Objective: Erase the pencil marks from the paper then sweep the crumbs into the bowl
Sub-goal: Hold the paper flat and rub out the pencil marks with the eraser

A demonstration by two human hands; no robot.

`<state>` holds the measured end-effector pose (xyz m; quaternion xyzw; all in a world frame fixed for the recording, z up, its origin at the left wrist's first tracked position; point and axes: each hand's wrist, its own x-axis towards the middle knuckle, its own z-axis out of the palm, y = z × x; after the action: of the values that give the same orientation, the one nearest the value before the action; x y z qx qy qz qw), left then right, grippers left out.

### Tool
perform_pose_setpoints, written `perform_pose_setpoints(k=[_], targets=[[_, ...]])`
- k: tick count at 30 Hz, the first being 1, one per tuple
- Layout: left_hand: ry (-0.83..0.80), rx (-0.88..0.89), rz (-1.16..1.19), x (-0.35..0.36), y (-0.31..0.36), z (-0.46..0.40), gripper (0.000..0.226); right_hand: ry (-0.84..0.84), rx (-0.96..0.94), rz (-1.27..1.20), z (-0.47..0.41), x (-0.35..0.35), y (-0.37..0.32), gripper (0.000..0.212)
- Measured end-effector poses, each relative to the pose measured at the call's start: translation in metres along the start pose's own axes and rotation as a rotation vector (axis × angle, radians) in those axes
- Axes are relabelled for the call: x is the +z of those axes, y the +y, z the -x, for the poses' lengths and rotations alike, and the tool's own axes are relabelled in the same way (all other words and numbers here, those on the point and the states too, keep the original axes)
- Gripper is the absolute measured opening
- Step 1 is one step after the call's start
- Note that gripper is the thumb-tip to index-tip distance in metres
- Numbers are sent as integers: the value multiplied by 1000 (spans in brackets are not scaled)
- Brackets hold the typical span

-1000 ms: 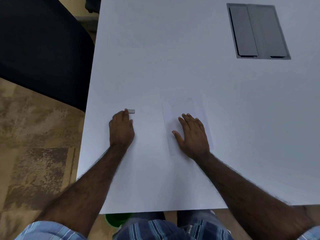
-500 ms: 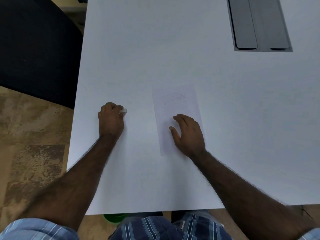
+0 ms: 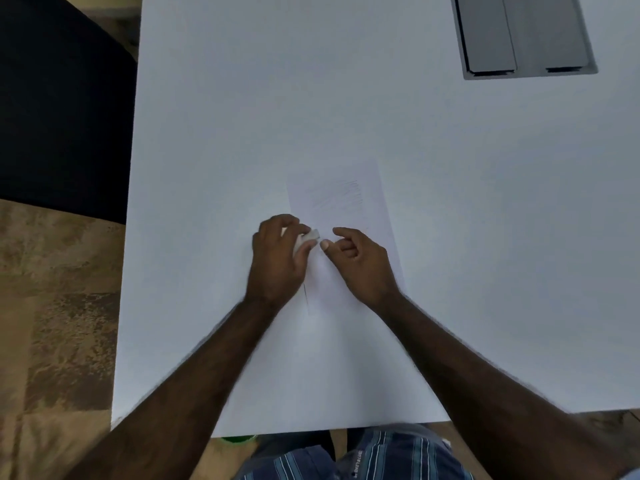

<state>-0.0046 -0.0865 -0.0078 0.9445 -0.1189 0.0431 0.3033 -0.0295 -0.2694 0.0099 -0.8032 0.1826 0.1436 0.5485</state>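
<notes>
A white sheet of paper (image 3: pixel 349 202) lies on the white table (image 3: pixel 346 116), with faint pencil scribbles on its upper half. My left hand (image 3: pixel 277 261) grips a small white eraser (image 3: pixel 309 236) between thumb and fingers, at the paper's left edge. My right hand (image 3: pixel 363 265) rests over the lower part of the paper, fingers loosely curled and holding nothing, its thumb tip close to the eraser. A sliver of something green (image 3: pixel 239 439) shows under the table's near edge; I cannot tell what it is.
A grey metal cable hatch (image 3: pixel 523 36) is set into the table at the far right. A dark chair (image 3: pixel 59 98) stands left of the table over patterned carpet (image 3: pixel 52 323). My lap in striped shorts (image 3: pixel 363 455) is at the near edge.
My left hand picked up the eraser from the table on the left and carried it right to the paper's edge. My right hand lifted from flat to curled.
</notes>
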Motion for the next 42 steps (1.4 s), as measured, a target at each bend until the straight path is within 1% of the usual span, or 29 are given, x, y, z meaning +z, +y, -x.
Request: perform_pose_setpoints(k=[2, 6, 9, 11, 16, 18, 20, 22, 24, 27, 31, 35, 38, 40, 42], targets=[[-7, 40, 36, 7, 10, 1, 20, -33, 81, -149, -3, 0, 1, 46], [-39, 75, 43, 18, 15, 0, 19, -55, 139, -339, -5, -2, 5, 29], [-95, 115, 72, 21, 11, -2, 21, -59, 165, -432, -7, -4, 9, 21], [-141, 157, 84, 23, 4, -3, 30, -30, 163, -435, -9, -6, 12, 19], [-216, 204, -14, 21, -28, -13, 72, 82, 110, -375, -14, -12, 22, 18], [-297, 216, -79, 19, -40, -19, 86, 87, 93, -353, -16, -13, 27, 17], [-377, 221, -142, 20, -51, -21, 94, 75, 81, -331, -18, -13, 31, 16], [-425, 212, -189, 21, -58, -19, 97, 60, 73, -312, -19, -13, 34, 16], [-430, 183, -213, 22, -60, -13, 99, 41, 59, -269, -20, -12, 35, 17], [-364, 132, -210, 16, -59, 5, 100, -13, 23, -180, -19, -12, 35, 20], [-265, 54, -226, 9, -64, 34, 98, -108, 21, -100, -15, -6, 32, 21], [-167, -40, -236, 4, -69, 54, 93, -184, -53, 48, -12, 1, 35, 23], [-117, -85, -211, 1, -70, 61, 92, -113, -63, 158, -10, 8, 34, 26], [-155, -145, -198, 0, -68, 62, 101, -55, -85, 187, -10, 14, 28, 24], [-202, -198, -202, 1, -67, 62, 115, -23, -162, 256, -15, 22, 20, 19]])
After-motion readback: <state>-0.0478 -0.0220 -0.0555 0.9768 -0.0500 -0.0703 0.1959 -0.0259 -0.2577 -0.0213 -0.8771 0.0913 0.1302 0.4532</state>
